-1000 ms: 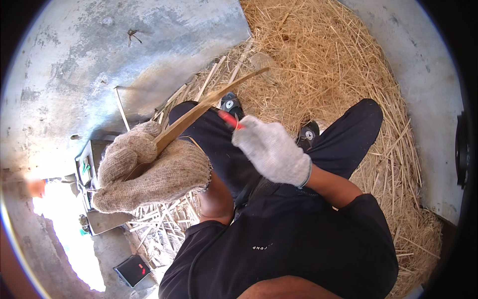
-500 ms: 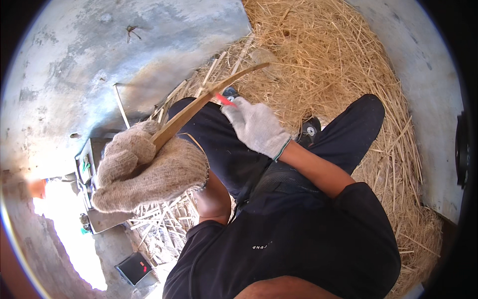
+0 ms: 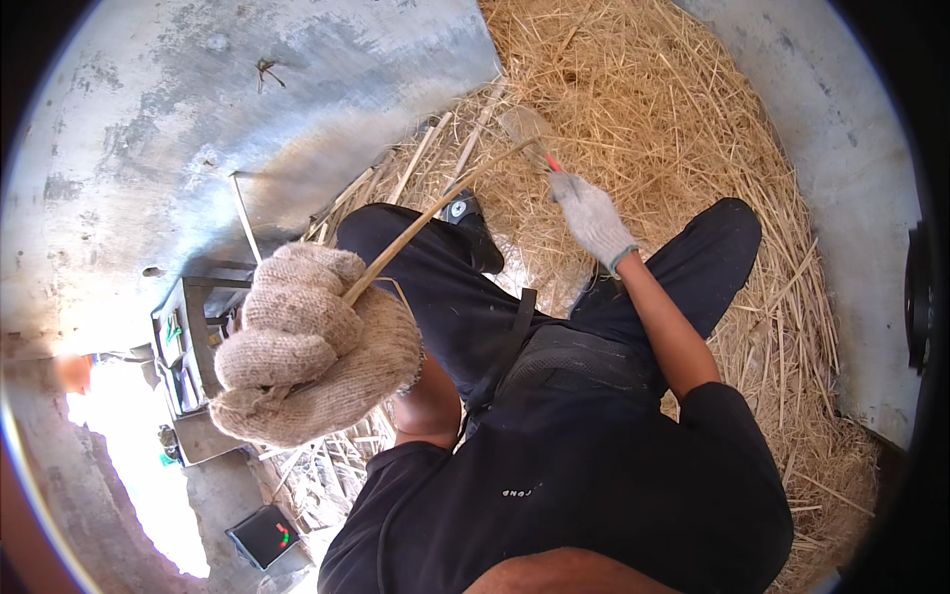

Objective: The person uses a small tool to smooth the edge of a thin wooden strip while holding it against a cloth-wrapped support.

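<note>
Head view: the seated worker's gloved left hand (image 3: 315, 346) is clenched around a wooden strip (image 3: 399, 247), tip above the straw pile's (image 3: 653, 129) left edge; the gloved right hand (image 3: 594, 220) grasps a red tool (image 3: 552, 161) beside that tip.

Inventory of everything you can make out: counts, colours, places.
Strip: 1, tan, in left hand
Tool: 1, red part visible, in right hand
Shavings: too many to count, straw-yellow, over floor
Walls: at least 2, grey, left and right
Thin stick: 1, pale, by left wall
Shelf: 1, greyish, left
Flat box: 1, black, lower left
Shoes: 1 clear, black, beyond knees
Trousers: 1, dark, centre
Shirt: 1, black, bottom
Left hand: 1, beige-brown gloved, left
Right hand: 1, off-white gloved, upper centre
</note>
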`<act>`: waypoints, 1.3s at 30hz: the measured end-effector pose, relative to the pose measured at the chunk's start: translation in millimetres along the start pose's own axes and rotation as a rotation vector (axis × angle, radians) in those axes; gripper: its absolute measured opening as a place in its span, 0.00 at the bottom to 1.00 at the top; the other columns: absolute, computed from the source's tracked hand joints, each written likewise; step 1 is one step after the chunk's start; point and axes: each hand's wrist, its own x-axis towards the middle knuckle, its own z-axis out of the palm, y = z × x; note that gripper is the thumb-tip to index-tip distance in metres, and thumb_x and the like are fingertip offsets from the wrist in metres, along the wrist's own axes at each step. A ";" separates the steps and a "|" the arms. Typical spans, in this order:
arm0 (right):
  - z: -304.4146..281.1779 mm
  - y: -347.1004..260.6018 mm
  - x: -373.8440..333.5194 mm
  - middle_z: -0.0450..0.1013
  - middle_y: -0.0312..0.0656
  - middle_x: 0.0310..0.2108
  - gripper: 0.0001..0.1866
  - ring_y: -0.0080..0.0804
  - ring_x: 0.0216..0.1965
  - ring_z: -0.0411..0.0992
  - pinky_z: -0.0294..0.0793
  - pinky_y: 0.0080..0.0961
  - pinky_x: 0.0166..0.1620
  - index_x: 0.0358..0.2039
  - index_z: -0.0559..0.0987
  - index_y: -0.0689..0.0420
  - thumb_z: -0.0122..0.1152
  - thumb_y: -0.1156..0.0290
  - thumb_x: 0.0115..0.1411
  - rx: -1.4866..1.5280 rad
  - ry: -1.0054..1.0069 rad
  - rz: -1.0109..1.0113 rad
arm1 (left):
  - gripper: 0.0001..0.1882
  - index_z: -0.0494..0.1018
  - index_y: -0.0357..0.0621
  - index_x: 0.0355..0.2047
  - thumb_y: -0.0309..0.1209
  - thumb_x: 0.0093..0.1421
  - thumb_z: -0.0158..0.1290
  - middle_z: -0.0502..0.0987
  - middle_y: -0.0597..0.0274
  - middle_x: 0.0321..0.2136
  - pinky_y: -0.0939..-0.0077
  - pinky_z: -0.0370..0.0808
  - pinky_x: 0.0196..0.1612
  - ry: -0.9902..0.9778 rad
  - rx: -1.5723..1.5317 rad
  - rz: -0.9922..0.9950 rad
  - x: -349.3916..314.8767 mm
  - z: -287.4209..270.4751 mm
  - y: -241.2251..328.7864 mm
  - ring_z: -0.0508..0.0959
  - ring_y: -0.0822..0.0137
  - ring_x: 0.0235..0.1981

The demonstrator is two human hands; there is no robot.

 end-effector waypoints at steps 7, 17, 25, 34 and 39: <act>-30.8 -137.2 -78.0 0.72 0.50 0.33 0.08 0.48 0.31 0.74 0.75 0.38 0.34 0.37 0.75 0.64 0.49 0.74 0.69 0.320 -0.142 -0.351 | 0.18 0.69 0.50 0.22 0.44 0.68 0.50 0.68 0.68 0.14 0.71 0.72 0.19 -0.189 -0.046 -0.078 1.8 -6.3 3.5 0.69 0.70 0.16; 43.6 38.3 12.4 0.76 0.66 0.36 0.29 0.66 0.38 0.76 0.75 0.56 0.40 0.47 0.75 0.64 0.31 0.51 0.73 -0.256 -0.004 -0.073 | 0.21 0.72 0.47 0.23 0.44 0.69 0.43 0.71 0.64 0.15 0.70 0.71 0.25 -0.220 -0.088 -0.205 -9.2 3.1 21.8 0.71 0.69 0.17; 13.8 -26.6 -26.1 0.76 0.68 0.36 0.35 0.68 0.42 0.74 0.71 0.55 0.46 0.47 0.77 0.62 0.32 0.42 0.71 0.097 -0.074 0.182 | 0.23 0.72 0.51 0.24 0.49 0.71 0.38 0.72 0.63 0.16 0.63 0.73 0.31 -0.233 0.014 -0.245 6.2 -0.2 21.0 0.70 0.64 0.20; -3.0 -80.8 -84.7 0.73 0.53 0.30 0.21 0.51 0.30 0.75 0.73 0.36 0.34 0.37 0.75 0.60 0.43 0.54 0.74 0.539 -0.008 0.023 | 0.17 0.72 0.52 0.24 0.46 0.67 0.50 0.70 0.67 0.14 0.68 0.69 0.24 -0.375 -0.048 -0.121 1.8 -13.8 -3.2 0.66 0.66 0.16; -6.8 -120.4 -94.1 0.71 0.50 0.23 0.18 0.49 0.26 0.73 0.72 0.36 0.31 0.35 0.75 0.61 0.49 0.59 0.73 0.460 -0.118 -0.154 | 0.22 0.75 0.49 0.19 0.49 0.64 0.50 0.72 0.61 0.12 0.64 0.69 0.22 -0.329 -0.136 -0.193 3.1 -10.5 -2.8 0.66 0.62 0.13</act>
